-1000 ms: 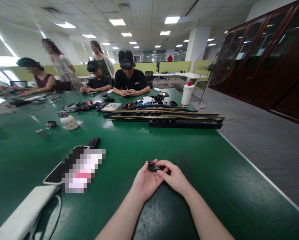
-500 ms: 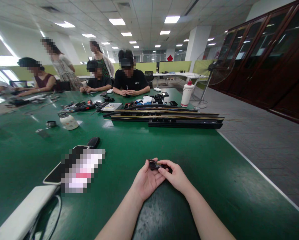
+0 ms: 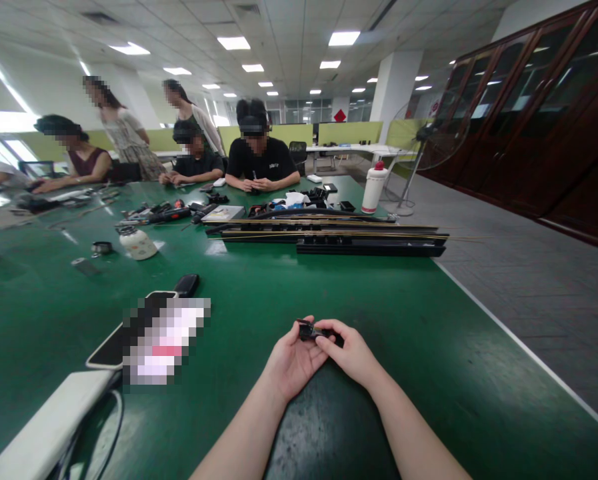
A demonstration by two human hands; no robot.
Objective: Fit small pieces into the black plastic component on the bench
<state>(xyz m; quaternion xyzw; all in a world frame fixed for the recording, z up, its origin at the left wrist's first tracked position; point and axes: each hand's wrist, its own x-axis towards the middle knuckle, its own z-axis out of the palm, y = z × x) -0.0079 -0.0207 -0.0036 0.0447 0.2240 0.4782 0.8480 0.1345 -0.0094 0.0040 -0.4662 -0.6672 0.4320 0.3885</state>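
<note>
Standing co-worker (image 3: 207,128): shifted toward 9 o'clock since the earlier frame.
Left hand (image 3: 295,363): palm up, thumb and fingertips holding the 9 o'clock end of the black part (image 3: 307,331).
Right hand (image 3: 353,350): thumb and fingers pinched on its 3 o'clock end.
Black part: between both hands, at 6 o'clock in view.
Phone (image 3: 131,330): 9 o'clock from the part.
Rails (image 3: 371,249): 1 o'clock, beyond it.

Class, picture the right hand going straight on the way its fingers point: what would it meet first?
The small black part, which the right hand is touching; the left hand seems to come next, though depth is hard to judge here.
</note>
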